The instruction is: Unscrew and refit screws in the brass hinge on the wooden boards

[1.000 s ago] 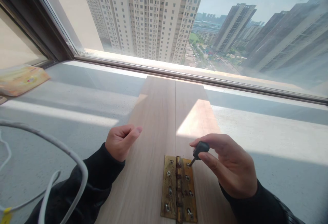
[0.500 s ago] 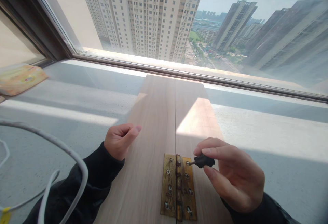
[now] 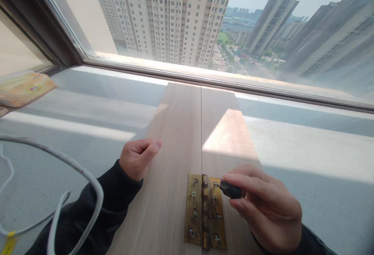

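A short black-handled screwdriver (image 3: pixel 230 189) is pinched between the thumb and fingers of my right hand (image 3: pixel 270 206). Its tip meets the top screw on the right leaf of a worn brass hinge (image 3: pixel 191 212). Several cross-head screws sit in both leaves. The hinge lies flat across the seam between two pale wooden boards (image 3: pixel 181 130), one leaf on each. Closed in a loose fist, my left hand (image 3: pixel 136 159) rests at the left board's edge, with nothing seen in it.
A white cable (image 3: pixel 70 159) loops over my left sleeve, with a yellow tag (image 3: pixel 10 242) on it. At the far left lies an orange-yellow packet (image 3: pixel 27 87). The boards lie on a pale sill (image 3: pixel 306 142) that runs up to the window frame (image 3: pixel 163 75).
My right fingers have shifted along the screwdriver handle, and its handle tilts differently. The tip stays at the same screw. My left hand keeps its pose; the view has moved slightly.
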### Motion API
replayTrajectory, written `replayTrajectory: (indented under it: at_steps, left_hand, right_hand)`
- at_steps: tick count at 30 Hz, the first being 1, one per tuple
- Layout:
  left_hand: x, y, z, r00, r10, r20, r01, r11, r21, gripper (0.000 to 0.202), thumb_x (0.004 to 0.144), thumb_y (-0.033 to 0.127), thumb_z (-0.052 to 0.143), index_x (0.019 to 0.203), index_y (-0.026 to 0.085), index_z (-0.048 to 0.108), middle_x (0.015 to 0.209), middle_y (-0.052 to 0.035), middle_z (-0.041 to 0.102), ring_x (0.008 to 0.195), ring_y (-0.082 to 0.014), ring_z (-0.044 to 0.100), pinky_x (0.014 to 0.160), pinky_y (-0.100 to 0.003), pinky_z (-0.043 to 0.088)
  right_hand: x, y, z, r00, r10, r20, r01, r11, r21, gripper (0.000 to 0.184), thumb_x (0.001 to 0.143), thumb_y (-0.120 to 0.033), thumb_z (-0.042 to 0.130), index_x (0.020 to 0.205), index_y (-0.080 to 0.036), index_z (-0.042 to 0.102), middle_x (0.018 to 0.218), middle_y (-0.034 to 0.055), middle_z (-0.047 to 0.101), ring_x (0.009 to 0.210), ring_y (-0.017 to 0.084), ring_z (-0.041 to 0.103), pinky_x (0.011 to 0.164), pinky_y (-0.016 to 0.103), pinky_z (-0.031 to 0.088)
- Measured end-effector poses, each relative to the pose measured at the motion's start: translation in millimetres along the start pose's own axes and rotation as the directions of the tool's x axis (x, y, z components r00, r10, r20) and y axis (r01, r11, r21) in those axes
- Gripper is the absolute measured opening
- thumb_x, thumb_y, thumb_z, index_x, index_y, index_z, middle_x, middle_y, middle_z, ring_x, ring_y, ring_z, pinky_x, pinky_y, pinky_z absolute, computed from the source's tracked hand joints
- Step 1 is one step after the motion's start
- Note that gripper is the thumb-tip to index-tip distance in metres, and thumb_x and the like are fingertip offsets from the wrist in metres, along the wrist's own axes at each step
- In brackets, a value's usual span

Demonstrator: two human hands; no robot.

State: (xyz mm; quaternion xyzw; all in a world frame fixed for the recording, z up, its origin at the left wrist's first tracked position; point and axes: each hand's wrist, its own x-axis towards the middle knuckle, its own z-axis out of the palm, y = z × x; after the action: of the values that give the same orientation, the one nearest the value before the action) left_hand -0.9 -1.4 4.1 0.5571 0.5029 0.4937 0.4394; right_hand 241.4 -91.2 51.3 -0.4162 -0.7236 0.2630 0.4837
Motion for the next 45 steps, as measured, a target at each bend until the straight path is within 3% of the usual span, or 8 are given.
replayTrajectory:
  at_steps: [7,10,14,20,25,30,39,45]
  left_hand:
    - [0.0,-0.5,-0.7,1.0,0.007,0.001,-0.007,1.0,0.002,0.049,0.078,0.035,0.056,0.043,0.017,0.026,0.039,0.0058,0.024,0.038,-0.0052,0.023,0.042,-0.026,0.016]
    - [0.1,-0.5,-0.5,1.0,0.01,0.001,-0.01,1.0,0.002,0.05,0.078,0.035,0.056,0.043,0.017,0.026,0.039,0.0058,0.023,0.038,-0.0051,0.023,0.041,-0.026,0.016]
    - [0.1,-0.2,-0.5,1.0,0.006,0.001,-0.006,1.0,0.006,0.05,0.078,0.036,0.056,0.043,0.017,0.025,0.04,0.0059,0.022,0.038,-0.005,0.022,0.042,-0.026,0.015]
    - [-0.5,2.4,-0.4,1.0,-0.005,0.004,0.005,1.0,0.019,0.049,0.078,0.034,0.055,0.043,0.018,0.024,0.04,0.0058,0.022,0.039,-0.0052,0.022,0.042,-0.026,0.015]
    - [-0.2,1.1,-0.7,1.0,0.001,0.005,-0.001,1.0,0.016,0.049,0.078,0.035,0.056,0.043,0.018,0.025,0.041,0.0057,0.022,0.039,-0.0055,0.022,0.043,-0.027,0.015]
    - [0.3,-1.5,-1.3,1.0,-0.009,0.003,0.009,1.0,0.024,0.049,0.077,0.036,0.055,0.043,0.018,0.025,0.04,0.0055,0.022,0.038,-0.006,0.023,0.042,-0.027,0.016]
    - [-0.3,0.6,-0.7,1.0,-0.006,0.0,0.006,1.0,0.01,0.048,0.077,0.035,0.056,0.043,0.018,0.026,0.04,0.0056,0.024,0.038,-0.0056,0.024,0.042,-0.026,0.016]
    - [-0.5,1.0,-0.7,1.0,-0.004,0.002,0.004,1.0,0.007,0.048,0.078,0.034,0.056,0.043,0.018,0.027,0.039,0.0056,0.025,0.038,-0.0058,0.024,0.042,-0.027,0.015]
  right_hand:
    - [7.8,10.6,-10.3,0.985,0.132,0.106,-0.157,0.948,0.277,0.026,0.082,-0.024,0.056,0.106,-0.031,0.065,0.08,0.0018,0.07,0.073,0.016,0.065,0.065,0.029,0.05]
    - [12.8,10.2,-7.4,0.954,0.092,0.286,-0.215,0.875,0.435,0.025,0.085,-0.034,0.053,0.106,-0.029,0.066,0.077,0.0035,0.067,0.07,0.016,0.063,0.064,0.031,0.048]
    - [13.6,0.0,3.1,0.889,0.059,0.454,-0.265,0.875,0.405,0.027,0.085,-0.036,0.049,0.096,-0.02,0.067,0.074,0.0059,0.062,0.068,0.015,0.057,0.064,0.029,0.044]
    - [5.7,2.8,-2.5,0.899,0.244,0.364,-0.405,0.782,0.475,0.027,0.082,-0.044,0.053,0.095,-0.022,0.062,0.081,0.0021,0.055,0.042,0.004,0.045,0.041,0.02,0.033]
    - [11.6,3.8,-13.6,0.941,0.247,0.231,-0.307,0.908,0.283,0.026,0.08,-0.037,0.059,0.1,-0.023,0.067,0.082,0.0052,0.056,0.063,0.012,0.053,0.053,0.025,0.042]
    - [12.4,4.6,-12.7,0.929,0.309,0.201,-0.368,0.808,0.459,0.022,0.075,-0.035,0.066,0.093,-0.023,0.064,0.072,0.0013,0.06,0.042,0.007,0.05,0.036,0.019,0.037]
    - [8.0,14.7,-17.7,0.949,0.296,0.107,-0.314,0.872,0.375,0.03,0.082,-0.046,0.053,0.088,-0.021,0.068,0.066,0.0024,0.065,0.032,0.002,0.03,0.037,0.022,0.03]
    - [11.7,13.7,-9.6,0.967,0.142,0.21,-0.217,0.893,0.394,0.029,0.084,-0.045,0.051,0.083,-0.021,0.066,0.067,0.0032,0.061,0.055,0.012,0.051,0.05,0.025,0.039]
